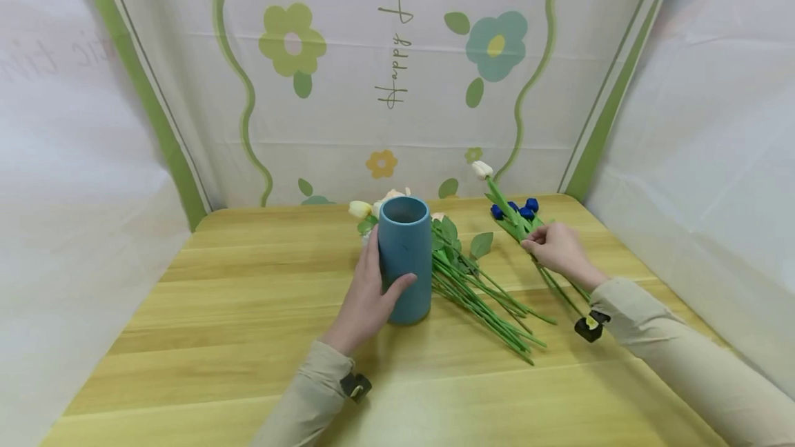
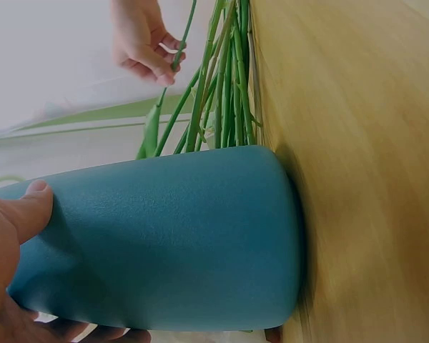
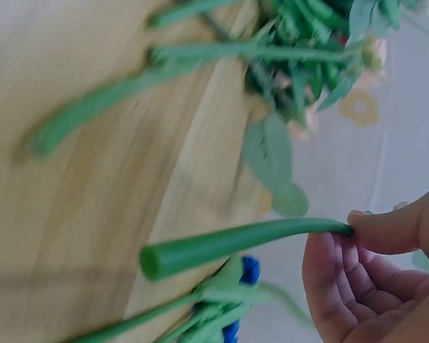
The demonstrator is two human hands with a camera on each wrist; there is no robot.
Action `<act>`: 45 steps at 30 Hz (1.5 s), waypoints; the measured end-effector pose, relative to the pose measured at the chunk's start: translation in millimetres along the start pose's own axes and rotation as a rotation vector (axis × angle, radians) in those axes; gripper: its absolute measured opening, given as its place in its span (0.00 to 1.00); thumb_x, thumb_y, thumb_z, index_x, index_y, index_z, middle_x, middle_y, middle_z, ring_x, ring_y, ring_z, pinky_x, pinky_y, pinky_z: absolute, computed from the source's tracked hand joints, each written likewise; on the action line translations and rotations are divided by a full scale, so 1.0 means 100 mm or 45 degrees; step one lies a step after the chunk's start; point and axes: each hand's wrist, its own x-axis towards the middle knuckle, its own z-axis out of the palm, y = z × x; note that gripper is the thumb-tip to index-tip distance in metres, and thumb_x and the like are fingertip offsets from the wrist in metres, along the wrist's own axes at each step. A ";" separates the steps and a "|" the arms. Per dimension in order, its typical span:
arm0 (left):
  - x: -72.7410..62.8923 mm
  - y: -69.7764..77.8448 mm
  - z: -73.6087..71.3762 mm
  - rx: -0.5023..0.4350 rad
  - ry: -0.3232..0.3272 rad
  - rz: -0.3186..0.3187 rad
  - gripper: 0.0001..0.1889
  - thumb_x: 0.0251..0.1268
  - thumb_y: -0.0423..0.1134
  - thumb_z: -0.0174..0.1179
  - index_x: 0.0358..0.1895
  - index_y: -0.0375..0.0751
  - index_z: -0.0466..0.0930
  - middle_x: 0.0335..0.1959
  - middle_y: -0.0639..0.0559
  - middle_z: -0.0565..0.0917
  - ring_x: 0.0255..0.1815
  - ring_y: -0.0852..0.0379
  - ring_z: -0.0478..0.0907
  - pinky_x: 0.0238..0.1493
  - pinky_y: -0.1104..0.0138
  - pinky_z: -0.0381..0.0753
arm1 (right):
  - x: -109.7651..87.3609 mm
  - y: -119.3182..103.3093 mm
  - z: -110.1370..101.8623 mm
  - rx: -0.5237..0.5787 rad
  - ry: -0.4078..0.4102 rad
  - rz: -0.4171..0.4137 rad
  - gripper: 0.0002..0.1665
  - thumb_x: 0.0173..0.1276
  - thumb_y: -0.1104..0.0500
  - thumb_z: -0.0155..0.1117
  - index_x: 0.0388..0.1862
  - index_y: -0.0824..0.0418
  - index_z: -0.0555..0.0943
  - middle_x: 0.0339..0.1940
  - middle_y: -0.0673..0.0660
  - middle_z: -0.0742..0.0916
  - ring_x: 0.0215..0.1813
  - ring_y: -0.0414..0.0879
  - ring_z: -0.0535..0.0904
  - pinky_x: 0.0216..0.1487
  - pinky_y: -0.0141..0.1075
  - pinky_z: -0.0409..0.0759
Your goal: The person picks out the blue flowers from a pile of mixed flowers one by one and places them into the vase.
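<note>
Left hand (image 1: 369, 288) wrapped partway round an upright blue cylindrical vase (image 1: 406, 261) standing on the light wood-grain table (image 1: 261, 336); right hand (image 1: 555, 250) has thumb and fingers pinched on the stem of a white tulip with green leaves (image 1: 504, 203), held raised right of the vase. Dark-blue tulips (image 1: 528, 212) lie just beyond the right hand, green-stemmed mixed flowers (image 1: 481, 305) beside the vase.

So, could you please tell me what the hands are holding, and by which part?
The right hand pinches a white tulip partway along its green stem; the left hand holds the blue vase around its side.
</note>
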 end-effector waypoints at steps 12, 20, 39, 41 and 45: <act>-0.02 0.00 0.00 -0.009 -0.002 0.002 0.50 0.69 0.49 0.62 0.80 0.54 0.31 0.79 0.46 0.46 0.75 0.46 0.51 0.68 0.43 0.57 | -0.12 -0.54 0.15 0.151 -0.139 -0.177 0.05 0.71 0.62 0.64 0.36 0.63 0.83 0.25 0.53 0.83 0.24 0.49 0.78 0.26 0.38 0.80; 0.00 -0.01 -0.01 0.005 0.016 0.024 0.50 0.68 0.50 0.62 0.80 0.48 0.33 0.78 0.46 0.47 0.75 0.45 0.52 0.67 0.42 0.59 | -0.15 -0.73 0.27 0.041 -0.108 -0.386 0.05 0.69 0.62 0.67 0.32 0.60 0.84 0.24 0.48 0.82 0.24 0.44 0.75 0.26 0.39 0.75; 0.00 -0.03 0.01 0.003 0.011 0.048 0.50 0.68 0.48 0.63 0.80 0.47 0.33 0.78 0.45 0.49 0.74 0.45 0.54 0.67 0.43 0.60 | -0.10 -0.76 0.50 -0.064 -0.279 -0.497 0.06 0.67 0.67 0.67 0.29 0.62 0.82 0.26 0.54 0.84 0.23 0.39 0.76 0.26 0.37 0.76; 0.00 -0.04 0.01 0.002 0.014 0.052 0.50 0.68 0.48 0.63 0.80 0.48 0.33 0.78 0.45 0.49 0.73 0.45 0.55 0.67 0.43 0.60 | -0.10 -0.75 0.50 -0.072 -0.284 -0.500 0.06 0.67 0.67 0.67 0.29 0.62 0.83 0.25 0.54 0.84 0.23 0.39 0.75 0.26 0.37 0.76; 0.00 -0.04 0.00 0.006 0.018 0.058 0.51 0.68 0.49 0.63 0.80 0.50 0.32 0.78 0.45 0.49 0.74 0.46 0.54 0.67 0.44 0.60 | -0.10 -0.75 0.50 -0.087 -0.299 -0.486 0.05 0.67 0.66 0.67 0.29 0.61 0.83 0.24 0.51 0.83 0.24 0.39 0.76 0.27 0.36 0.76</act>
